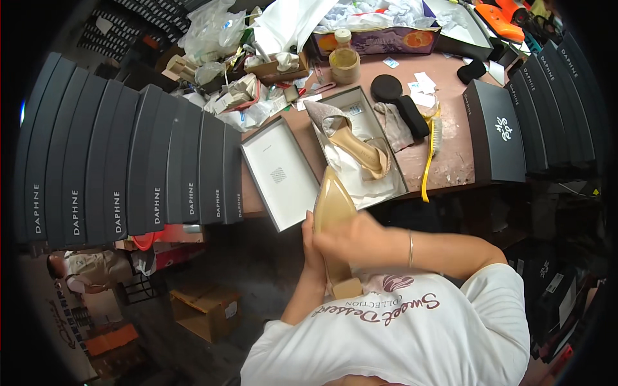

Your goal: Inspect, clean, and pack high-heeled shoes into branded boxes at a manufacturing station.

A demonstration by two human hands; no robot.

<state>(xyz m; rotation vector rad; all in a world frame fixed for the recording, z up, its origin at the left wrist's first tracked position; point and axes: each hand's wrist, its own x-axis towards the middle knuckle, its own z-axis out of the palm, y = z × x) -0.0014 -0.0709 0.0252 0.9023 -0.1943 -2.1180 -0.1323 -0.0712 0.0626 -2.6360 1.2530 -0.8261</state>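
Observation:
A pointed-toe heeled shoe (336,204) is held sole up in front of my chest, its toe pointing away and its block heel near my shirt. My left hand (311,252) is wrapped round the shoe's left side. Over the middle of the tan sole is my right hand (353,240), smeared by motion; whether it holds anything is hidden. Just beyond, a matching glittery slingback shoe (359,153) lies insole up on white tissue paper (351,183) in an open shoe box (396,161). The box's white-lined lid (273,145) lies to its left.
Dark shoe boxes (145,161) stand in a row at left, with more boxes (497,138) at right. A yellow-handled brush (427,170), a black block (412,117), a round black lid (386,87) and tape rolls (345,67) lie beyond. A cardboard box (205,314) sits on the floor.

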